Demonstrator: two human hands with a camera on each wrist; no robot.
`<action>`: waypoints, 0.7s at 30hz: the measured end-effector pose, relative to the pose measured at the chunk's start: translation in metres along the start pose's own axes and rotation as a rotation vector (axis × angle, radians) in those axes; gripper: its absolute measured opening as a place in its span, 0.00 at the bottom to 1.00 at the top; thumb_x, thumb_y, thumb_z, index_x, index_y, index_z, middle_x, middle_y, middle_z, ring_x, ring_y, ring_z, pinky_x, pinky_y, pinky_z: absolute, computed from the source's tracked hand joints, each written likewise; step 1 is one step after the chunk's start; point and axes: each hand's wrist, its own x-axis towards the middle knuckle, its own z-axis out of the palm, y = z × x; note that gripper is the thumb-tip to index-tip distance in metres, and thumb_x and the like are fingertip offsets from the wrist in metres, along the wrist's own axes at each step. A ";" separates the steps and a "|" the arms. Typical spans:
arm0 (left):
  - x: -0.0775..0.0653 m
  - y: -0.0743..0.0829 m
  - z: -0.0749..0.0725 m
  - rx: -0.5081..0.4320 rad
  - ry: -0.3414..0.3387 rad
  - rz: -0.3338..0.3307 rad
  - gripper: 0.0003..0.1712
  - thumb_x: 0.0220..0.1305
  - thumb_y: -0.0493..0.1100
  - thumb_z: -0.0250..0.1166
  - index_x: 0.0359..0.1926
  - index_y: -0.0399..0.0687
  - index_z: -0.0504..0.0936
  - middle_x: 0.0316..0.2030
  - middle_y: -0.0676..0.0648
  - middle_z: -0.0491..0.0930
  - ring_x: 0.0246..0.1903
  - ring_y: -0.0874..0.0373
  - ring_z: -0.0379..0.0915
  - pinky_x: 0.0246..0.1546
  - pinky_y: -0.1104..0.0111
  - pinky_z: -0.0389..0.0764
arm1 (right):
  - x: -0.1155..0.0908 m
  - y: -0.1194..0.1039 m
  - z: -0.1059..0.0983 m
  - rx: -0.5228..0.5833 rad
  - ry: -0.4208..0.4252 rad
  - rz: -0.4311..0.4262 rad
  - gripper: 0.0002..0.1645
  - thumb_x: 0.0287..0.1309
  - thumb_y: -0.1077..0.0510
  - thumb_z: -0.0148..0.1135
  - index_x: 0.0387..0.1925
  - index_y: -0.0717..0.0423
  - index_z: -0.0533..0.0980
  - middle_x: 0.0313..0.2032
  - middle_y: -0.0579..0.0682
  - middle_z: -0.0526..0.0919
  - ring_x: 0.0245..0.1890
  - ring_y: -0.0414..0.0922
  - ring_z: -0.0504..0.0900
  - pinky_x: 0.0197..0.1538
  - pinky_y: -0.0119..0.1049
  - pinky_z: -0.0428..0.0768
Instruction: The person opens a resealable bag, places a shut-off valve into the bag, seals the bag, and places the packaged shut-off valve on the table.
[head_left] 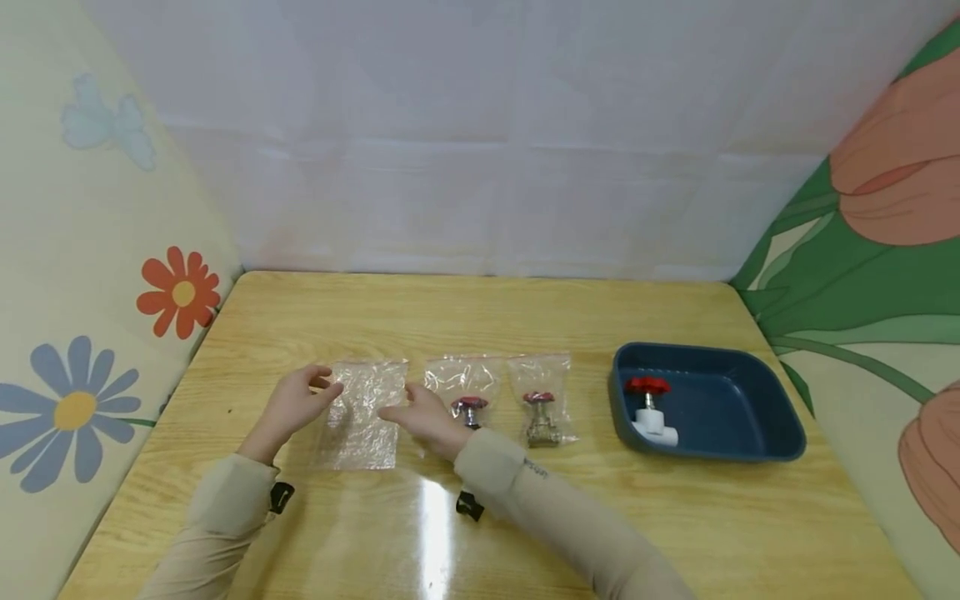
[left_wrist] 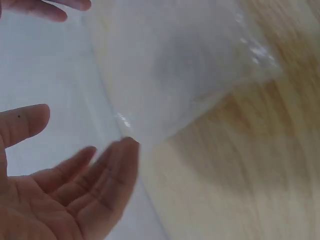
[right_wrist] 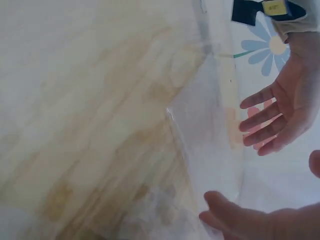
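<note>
An empty-looking clear plastic bag (head_left: 367, 417) lies on the wooden table between the two hands. My left hand (head_left: 300, 404) is at its left edge, thumb and fingers apart; in the left wrist view the left hand (left_wrist: 75, 195) shows its palm beside a bag corner. On the bag's other side, my right hand (head_left: 431, 419) reaches in with thumb and fingers loosely extended, its thumb (right_wrist: 235, 215) overlapping the bag's edge in the right wrist view. Partly behind the right hand is a second clear bag (head_left: 457, 375) holding a red-handled valve (head_left: 470, 404).
A third clear bag (head_left: 558, 383) contains a brass valve (head_left: 542, 427) with a red handwheel. On the right stands a dark blue basin (head_left: 720, 446), with a white valve (head_left: 651, 421) with a red handwheel inside. Printed cloth walls border the table.
</note>
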 end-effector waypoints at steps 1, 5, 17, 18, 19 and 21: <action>0.001 -0.003 0.000 0.037 -0.010 -0.018 0.30 0.63 0.45 0.55 0.55 0.23 0.64 0.46 0.25 0.71 0.43 0.34 0.71 0.35 0.54 0.78 | 0.000 0.000 0.002 0.019 0.004 0.007 0.45 0.50 0.52 0.64 0.64 0.66 0.55 0.62 0.62 0.62 0.60 0.59 0.62 0.60 0.52 0.62; 0.005 -0.011 0.002 0.075 -0.078 -0.111 0.34 0.62 0.47 0.56 0.56 0.19 0.60 0.48 0.22 0.67 0.44 0.33 0.70 0.33 0.57 0.79 | 0.003 0.002 0.007 0.058 0.030 0.040 0.45 0.50 0.53 0.64 0.64 0.66 0.54 0.62 0.64 0.60 0.56 0.58 0.67 0.59 0.53 0.63; 0.024 -0.018 0.010 0.071 -0.116 -0.174 0.12 0.52 0.39 0.62 0.18 0.38 0.71 0.12 0.51 0.67 0.11 0.61 0.62 0.15 0.68 0.75 | 0.012 0.003 0.015 0.011 0.052 0.060 0.45 0.48 0.53 0.65 0.63 0.68 0.56 0.62 0.65 0.60 0.61 0.61 0.59 0.61 0.54 0.59; 0.025 -0.019 0.011 0.073 -0.117 -0.177 0.13 0.50 0.38 0.62 0.15 0.40 0.70 0.11 0.51 0.66 0.11 0.61 0.62 0.14 0.69 0.74 | 0.012 0.003 0.016 0.007 0.053 0.057 0.46 0.48 0.53 0.65 0.63 0.68 0.56 0.62 0.66 0.60 0.61 0.61 0.59 0.61 0.53 0.59; 0.026 -0.020 0.011 0.082 -0.116 -0.179 0.13 0.50 0.37 0.61 0.14 0.41 0.70 0.10 0.52 0.65 0.10 0.61 0.62 0.14 0.70 0.73 | 0.012 0.003 0.016 0.006 0.053 0.058 0.46 0.48 0.53 0.65 0.63 0.69 0.55 0.62 0.66 0.60 0.61 0.61 0.59 0.61 0.53 0.59; 0.028 -0.022 0.011 0.092 -0.115 -0.186 0.10 0.48 0.35 0.58 0.13 0.41 0.71 0.10 0.51 0.66 0.10 0.61 0.63 0.12 0.71 0.72 | 0.012 0.002 0.017 0.002 0.053 0.055 0.46 0.48 0.54 0.65 0.63 0.69 0.55 0.62 0.66 0.60 0.61 0.61 0.59 0.61 0.53 0.60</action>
